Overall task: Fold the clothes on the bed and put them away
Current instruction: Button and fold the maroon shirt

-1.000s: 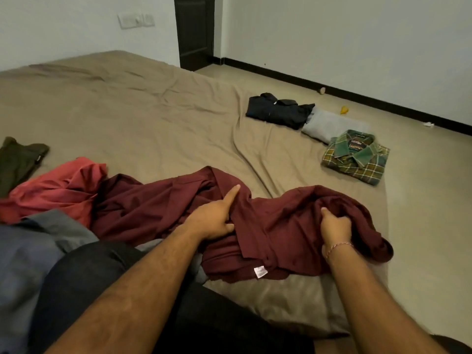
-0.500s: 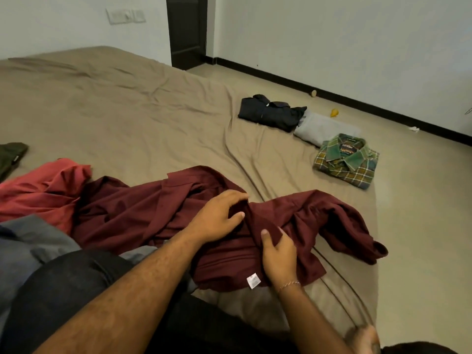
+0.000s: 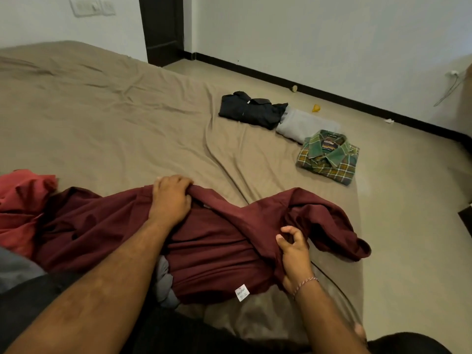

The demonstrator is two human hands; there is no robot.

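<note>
A person seated at the edge of a bed (image 3: pixel 107 118) works a crumpled maroon shirt (image 3: pixel 219 241) spread across the taupe sheet in front of the knees. The left hand (image 3: pixel 171 198) is curled over a bunched ridge of cloth at the shirt's far edge, fingers (image 3: pixel 176 180) wrapped round the fabric; the right hand (image 3: pixel 293 254), w/ a thread bracelet at the wrist, pinches a fold near the garment's right side, thumb & forefinger closed on it. A white care label (image 3: pixel 242 292) shows at the near hem.

Three folded items sit well apart toward the bed's far right corner: a dark shirt (image 3: pixel 251 108), a grey garment (image 3: pixel 304 125) just beside it, & a green plaid shirt (image 3: pixel 328 155) touching the grey one. Unfolded pieces wait at left: a red garment (image 3: pixel 23 203) touching the maroon one, plus grey cloth (image 3: pixel 15 267) near the person's leg.

Handling, by the look of it: light, soft, limp fabric, no stiffness, prob. slides easily on the sheet & sags wherever unsupported. Best taken at seams — shoulders, collar or hem corners — w/ both hands apart so it pulls flat; a mid-panel grab would likely just bunch it more. One sleeve end trails toward the bed's right edge.
</note>
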